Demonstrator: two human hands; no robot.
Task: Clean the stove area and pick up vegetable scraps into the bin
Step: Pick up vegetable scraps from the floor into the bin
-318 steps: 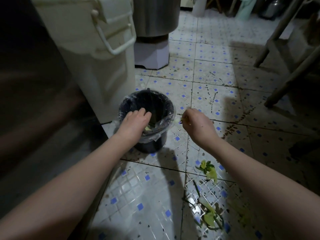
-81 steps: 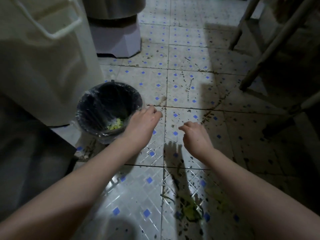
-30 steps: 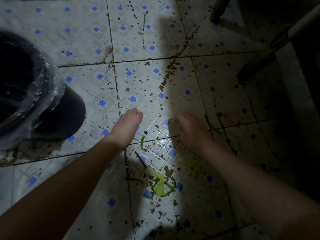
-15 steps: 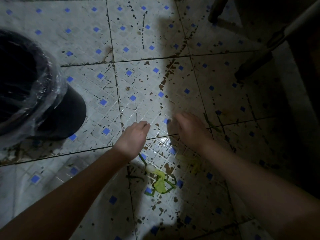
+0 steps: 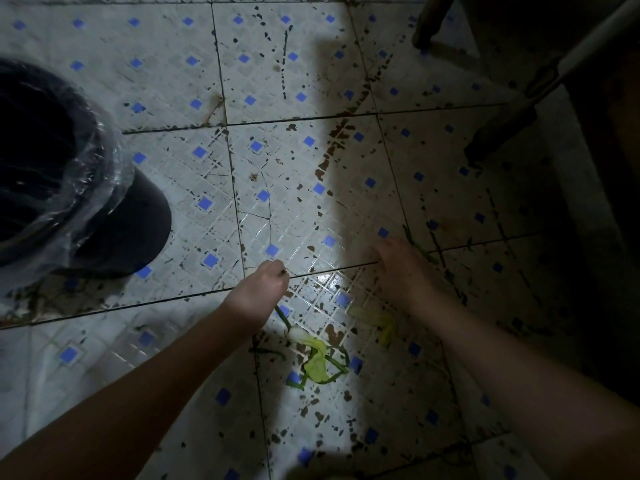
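- Left hand (image 5: 258, 292): low over the floor tiles (image 5: 194, 188), to the right of the bin (image 5: 138, 223). The fingers, stretched out half a second ago, are now curled in over the top of a green stalk (image 5: 282, 315). I judge the grasp closed on it, though the palm hides the contact.
- Green stalk: trails from under that hand, away from the bin. Its white bulb end (image 5: 298, 333) is still down on the tile.
- Right hand (image 5: 401, 268): farther right of the bin, in shadow, where it was before. The fingers lie flat and hold nothing, beside a thin green strand (image 5: 417, 245).
- Leaf scraps (image 5: 317, 365): yellow-green cluster right of the bin, unmoved. A pale scrap (image 5: 384, 323) lies by the right wrist.
- Bin: black with a clear liner, well apart from every scrap.
- Status: pickup has begun, but nothing is carried across yet. Several pieces remain.
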